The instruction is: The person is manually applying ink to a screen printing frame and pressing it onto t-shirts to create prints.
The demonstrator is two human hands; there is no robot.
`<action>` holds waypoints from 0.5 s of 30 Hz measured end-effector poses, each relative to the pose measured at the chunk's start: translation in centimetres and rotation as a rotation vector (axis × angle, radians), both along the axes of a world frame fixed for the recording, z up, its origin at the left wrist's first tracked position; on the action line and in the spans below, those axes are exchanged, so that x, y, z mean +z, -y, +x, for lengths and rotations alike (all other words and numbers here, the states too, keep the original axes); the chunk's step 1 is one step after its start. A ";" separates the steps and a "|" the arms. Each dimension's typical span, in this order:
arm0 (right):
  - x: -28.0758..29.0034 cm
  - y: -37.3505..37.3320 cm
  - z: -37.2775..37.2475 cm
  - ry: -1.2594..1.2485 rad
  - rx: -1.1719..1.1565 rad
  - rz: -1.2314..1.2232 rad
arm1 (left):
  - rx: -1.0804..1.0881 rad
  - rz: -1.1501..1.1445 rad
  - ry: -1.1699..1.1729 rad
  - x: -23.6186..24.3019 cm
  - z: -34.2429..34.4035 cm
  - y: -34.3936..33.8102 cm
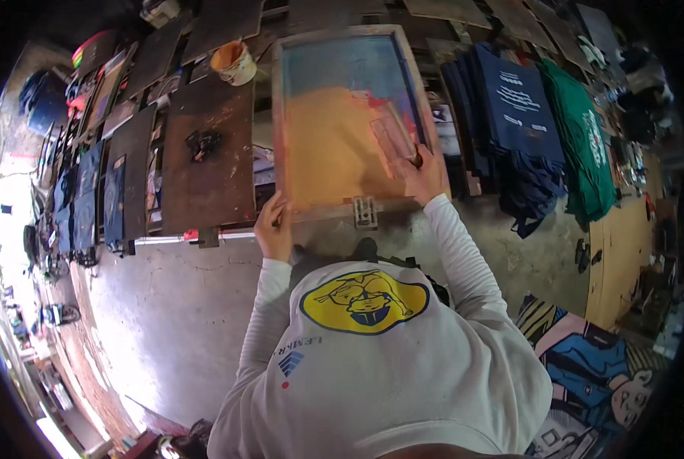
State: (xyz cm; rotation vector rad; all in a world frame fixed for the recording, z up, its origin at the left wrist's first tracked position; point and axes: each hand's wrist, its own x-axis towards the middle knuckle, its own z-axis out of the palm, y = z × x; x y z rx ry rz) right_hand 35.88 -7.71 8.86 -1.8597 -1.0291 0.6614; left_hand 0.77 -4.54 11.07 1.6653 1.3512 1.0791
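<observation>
While gripped, orange-inked screen frame [296,203].

Screen frame [280,115] centre, squeegee [393,138] on it, paint cup [235,63] behind-left, shirts [522,115] right

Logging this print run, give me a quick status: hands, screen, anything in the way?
Left hand gripping screen frame at near-left corner. Right hand on squeegee over orange ink. Nothing blocking the screen.

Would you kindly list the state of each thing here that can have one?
Printing screen: lying flat, spread with orange ink.
Squeegee: resting on the mesh, gripped.
Right hand: closed on the squeegee.
Left hand: holding the frame's near left corner.
Paint pot: upright, open, orange inside.
Dark blue shirts: draped in a stack.
Green shirt: draped beside them.
</observation>
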 end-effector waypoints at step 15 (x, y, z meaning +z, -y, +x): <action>-3.9 5.4 4.1 0.341 -0.246 0.134 | -0.194 -0.066 -0.166 -0.7 -0.5 2.3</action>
